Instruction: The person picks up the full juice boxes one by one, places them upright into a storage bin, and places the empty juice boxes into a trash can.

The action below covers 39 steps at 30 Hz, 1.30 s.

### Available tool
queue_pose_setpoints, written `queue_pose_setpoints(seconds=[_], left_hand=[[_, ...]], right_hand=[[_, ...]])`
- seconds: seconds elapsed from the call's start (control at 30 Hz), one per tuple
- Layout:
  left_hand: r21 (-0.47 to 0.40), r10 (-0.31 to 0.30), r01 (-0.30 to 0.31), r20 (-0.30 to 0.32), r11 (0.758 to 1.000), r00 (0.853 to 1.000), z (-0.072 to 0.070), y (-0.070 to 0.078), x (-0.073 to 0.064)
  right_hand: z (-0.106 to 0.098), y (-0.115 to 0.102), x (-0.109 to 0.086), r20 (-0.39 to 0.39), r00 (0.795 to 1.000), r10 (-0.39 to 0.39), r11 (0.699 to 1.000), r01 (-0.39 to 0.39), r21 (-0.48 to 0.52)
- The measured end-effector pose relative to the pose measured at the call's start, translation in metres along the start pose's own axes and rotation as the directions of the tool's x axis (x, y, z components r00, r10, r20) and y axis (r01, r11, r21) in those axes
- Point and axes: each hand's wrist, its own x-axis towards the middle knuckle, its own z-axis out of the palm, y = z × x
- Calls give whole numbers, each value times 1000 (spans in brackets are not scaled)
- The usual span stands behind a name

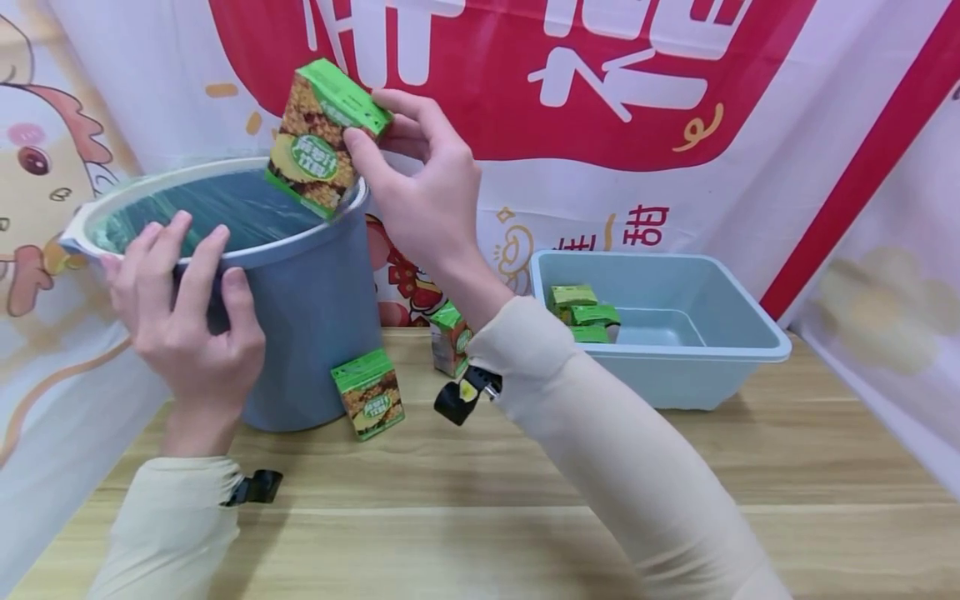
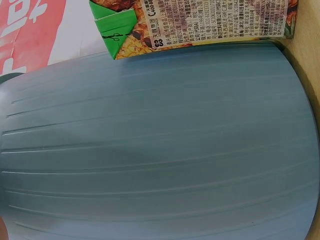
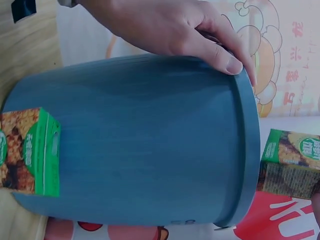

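A green-topped juice carton (image 1: 318, 142) is held by my right hand (image 1: 427, 175), thumb on one side and fingers on the other, tilted over the near-right rim of a blue-grey trash bin (image 1: 315, 308). A plastic liner (image 1: 225, 208) shows inside the bin. My left hand (image 1: 187, 325) holds the bin's near-left rim, thumb outside and fingers over the edge; the right wrist view shows this left hand (image 3: 185, 32) too. Another juice carton (image 1: 369, 396) stands against the bin's front. A further carton (image 1: 450, 337) is partly hidden behind my right forearm.
A light blue plastic tub (image 1: 675, 375) stands to the right, with several green-topped cartons (image 1: 588, 317) in its left end. All stands on a wood-grain table (image 1: 420, 533). A printed red and white cloth (image 1: 510, 108) hangs behind.
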Motion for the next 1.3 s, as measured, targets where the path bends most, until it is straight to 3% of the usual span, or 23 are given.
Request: queue_pose_setpoints(seconds=[0.2, 0.47, 0.7, 0.9, 1.17, 1.3], left_hand=[[8, -5, 5, 10, 1000, 1000, 0, 3, 0], [19, 3, -4, 16, 1000, 1000, -1, 0, 0], [1, 17, -17, 3, 1000, 1000, -1, 1, 0], [-7, 14, -14, -14, 1000, 1000, 0, 2, 1], [-10, 15, -15, -20, 1000, 1000, 0, 2, 1], [-6, 16, -16, -12, 1000, 1000, 0, 2, 1]], right_hand=[[14, 6, -1, 39, 999, 28, 999, -27, -29], [34, 23, -4, 134, 990, 44, 988, -24, -152], [41, 30, -6, 224, 974, 15, 945, 59, -321], [41, 29, -5, 329, 943, 44, 886, 115, -448], [39, 29, 1, 350, 925, 147, 870, 47, -490], [38, 29, 2, 352, 922, 159, 866, 40, -498]])
